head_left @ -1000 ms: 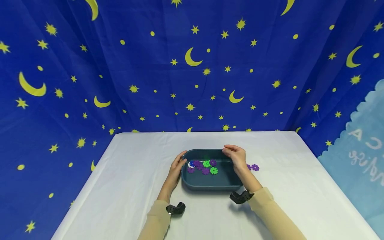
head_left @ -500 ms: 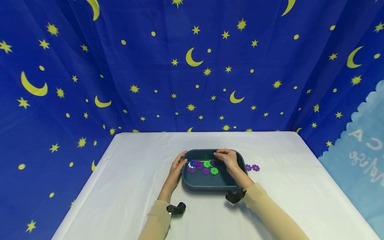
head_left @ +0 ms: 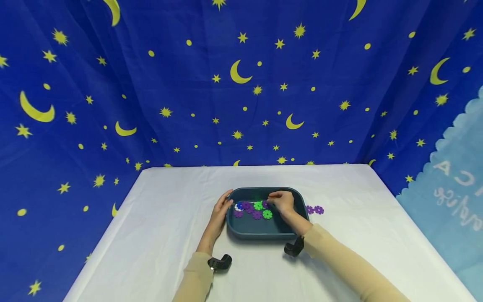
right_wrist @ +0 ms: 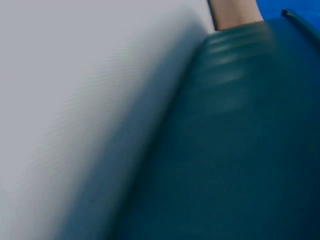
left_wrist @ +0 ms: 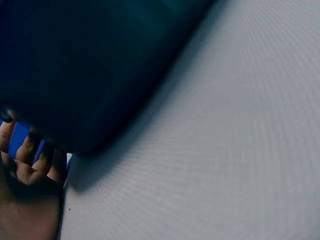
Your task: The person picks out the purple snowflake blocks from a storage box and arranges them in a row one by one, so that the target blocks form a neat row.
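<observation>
A dark teal plastic basin (head_left: 260, 235) stands on the table, with several purple notched flower-shaped discs (head_left: 257, 215) inside, plus green discs (head_left: 267, 214), a white disc (head_left: 237, 208) and a blue disc (head_left: 240, 205). My left hand (head_left: 219, 210) holds the basin's left end, thumb at the rim; its fingers (left_wrist: 42, 165) lie against the outer wall. Inside the basin, my right hand (head_left: 284, 203) reaches down with fingertips beside a purple disc (head_left: 265, 204), which they partly cover. Whether they pinch it is hidden. The right wrist view shows mostly the basin's outer wall (right_wrist: 215, 135), blurred.
Two purple discs (head_left: 314, 209), side by side, lie on the white tablecloth (head_left: 351, 218) just outside the basin's right end. A blue curtain (head_left: 211, 96) with moons and stars hangs behind the table. A light blue cloth (head_left: 456, 180) hangs at the right.
My right hand has moved left and down from above the basin's right rear rim to the discs inside. My left hand keeps its place at the left end.
</observation>
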### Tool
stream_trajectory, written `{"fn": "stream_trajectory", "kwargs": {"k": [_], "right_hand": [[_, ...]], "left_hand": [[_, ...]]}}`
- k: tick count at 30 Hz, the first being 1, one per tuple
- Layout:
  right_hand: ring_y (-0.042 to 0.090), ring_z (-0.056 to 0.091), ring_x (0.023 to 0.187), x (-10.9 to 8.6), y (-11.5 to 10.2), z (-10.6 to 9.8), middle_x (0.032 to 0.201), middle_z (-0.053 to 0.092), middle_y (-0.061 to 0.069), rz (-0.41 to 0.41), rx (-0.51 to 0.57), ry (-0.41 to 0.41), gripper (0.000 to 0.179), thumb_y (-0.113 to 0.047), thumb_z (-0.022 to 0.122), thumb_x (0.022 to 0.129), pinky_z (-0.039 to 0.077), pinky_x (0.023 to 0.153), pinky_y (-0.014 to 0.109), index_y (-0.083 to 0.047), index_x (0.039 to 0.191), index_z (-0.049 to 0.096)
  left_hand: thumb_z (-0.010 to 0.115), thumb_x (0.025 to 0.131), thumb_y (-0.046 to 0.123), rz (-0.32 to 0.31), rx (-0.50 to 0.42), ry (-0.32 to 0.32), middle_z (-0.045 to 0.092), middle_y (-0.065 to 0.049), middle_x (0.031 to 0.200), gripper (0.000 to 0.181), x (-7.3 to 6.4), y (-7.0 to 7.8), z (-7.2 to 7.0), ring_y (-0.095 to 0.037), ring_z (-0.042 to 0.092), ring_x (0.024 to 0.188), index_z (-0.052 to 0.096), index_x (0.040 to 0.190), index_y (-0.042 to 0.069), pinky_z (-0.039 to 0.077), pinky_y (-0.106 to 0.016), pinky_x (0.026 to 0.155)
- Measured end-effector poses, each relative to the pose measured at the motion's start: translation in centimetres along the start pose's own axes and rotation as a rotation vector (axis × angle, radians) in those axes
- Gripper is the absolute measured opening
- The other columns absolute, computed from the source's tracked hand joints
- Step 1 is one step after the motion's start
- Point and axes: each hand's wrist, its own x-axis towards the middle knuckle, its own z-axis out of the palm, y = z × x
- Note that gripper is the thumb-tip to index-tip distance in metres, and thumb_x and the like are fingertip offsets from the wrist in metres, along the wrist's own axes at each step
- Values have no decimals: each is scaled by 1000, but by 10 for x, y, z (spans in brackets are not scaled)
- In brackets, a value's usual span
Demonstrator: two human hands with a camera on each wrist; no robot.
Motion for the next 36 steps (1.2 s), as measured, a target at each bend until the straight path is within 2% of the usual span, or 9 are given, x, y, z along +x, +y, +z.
{"fn": "stream_trajectory", "kwargs": {"k": [4,8,11,15,18,19,23,29,36], "right_hand": [[27,70,77,-1,2,2,88,72,23,-58,-90,9,17,6,75,72,56,69,33,8,88,72],[31,69,77,-2,5,5,85,71,23,-155,-161,28,21,5,80,67,56,69,37,8,85,71],[29,68,71,5,16,7,79,71,21,-229,-150,35,24,2,84,62,56,65,37,6,81,71],[22,66,65,18,37,11,71,69,14,-345,-121,27,25,-4,88,59,55,60,33,0,77,71],[25,67,68,13,31,11,73,69,17,-349,-119,17,23,2,84,60,55,61,35,4,78,70],[30,67,70,4,19,8,76,69,21,-307,-143,12,23,8,82,60,56,64,39,7,80,70],[29,66,70,-4,9,7,78,69,24,-267,-178,11,25,13,79,61,55,65,37,11,84,69],[27,65,70,-6,8,7,79,69,23,-233,-199,-1,23,11,78,64,55,64,35,9,85,71],[30,66,72,-2,9,8,79,70,23,-181,-171,-13,12,7,75,72,53,63,34,9,83,72]], "left_hand": [[48,99,15,5,6,-3,33,-17,152,46,-2,4,1,-29,27,140,40,143,6,19,-49,116],[49,98,19,21,1,13,32,-14,153,47,6,-10,-1,-29,24,143,41,143,9,15,-50,118],[51,98,22,32,7,29,33,-12,154,47,12,-23,-4,-29,20,145,42,143,11,13,-50,118],[50,98,20,26,15,34,35,-13,152,45,12,-23,-5,-29,24,143,43,142,10,16,-50,118],[48,99,17,27,13,30,35,-16,152,45,12,-21,-5,-30,25,143,42,142,8,16,-51,117],[48,99,16,24,7,29,35,-16,152,45,12,-20,-5,-31,25,143,42,142,7,16,-51,117],[48,99,14,31,11,20,34,-19,151,45,12,-20,-4,-33,26,142,40,143,4,17,-52,117],[49,99,19,34,13,32,32,-14,154,46,13,-25,-4,-30,20,145,42,143,9,13,-51,118],[52,97,23,42,8,47,38,-13,150,47,12,-26,-3,-27,30,139,44,142,10,18,-49,117]]}}
